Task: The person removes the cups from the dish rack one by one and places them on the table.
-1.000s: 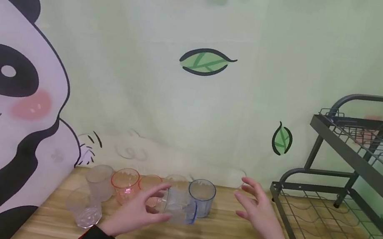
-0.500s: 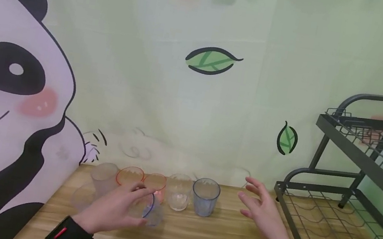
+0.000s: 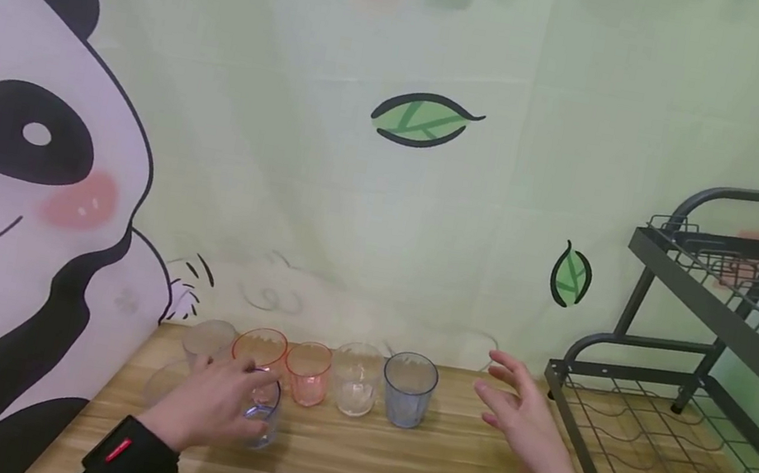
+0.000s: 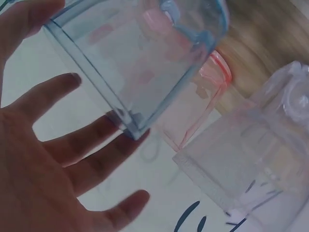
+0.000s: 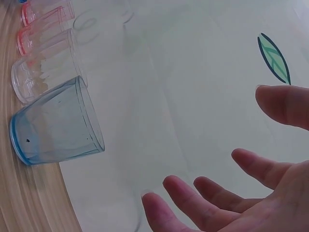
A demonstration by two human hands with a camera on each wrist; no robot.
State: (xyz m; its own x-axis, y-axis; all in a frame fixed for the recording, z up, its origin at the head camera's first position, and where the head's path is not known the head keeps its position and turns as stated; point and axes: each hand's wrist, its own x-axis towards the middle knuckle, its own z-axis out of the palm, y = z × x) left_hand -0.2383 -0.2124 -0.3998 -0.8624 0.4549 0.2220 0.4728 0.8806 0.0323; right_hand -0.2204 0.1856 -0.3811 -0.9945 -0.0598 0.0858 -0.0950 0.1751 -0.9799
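In the head view my left hand [image 3: 204,404] holds a clear blue-rimmed cup [image 3: 264,418] low over the table, at the left front of a row of cups. The left wrist view shows the thumb and fingertips at the rim of this blue cup [image 4: 140,63]. Behind it stand a larger red-rimmed cup [image 3: 261,342] and a smaller red-rimmed cup [image 3: 306,379]. A colourless cup [image 3: 355,383] and another blue cup [image 3: 407,396] follow to the right. My right hand [image 3: 524,428] hovers right of that blue cup, fingers spread and slightly bent, touching nothing.
A dark two-tier wire rack [image 3: 653,450] stands on the right. Partly hidden clear cups, one a frosted cup [image 3: 204,339], stand behind the left hand. A wooden table [image 3: 385,472] meets a printed backdrop [image 3: 469,243] behind the row.
The left hand has carried the blue-rimmed cup leftward and turned it from lying sideways to more upright. The red-rimmed and colourless cups show more fully. The right hand keeps its pose.
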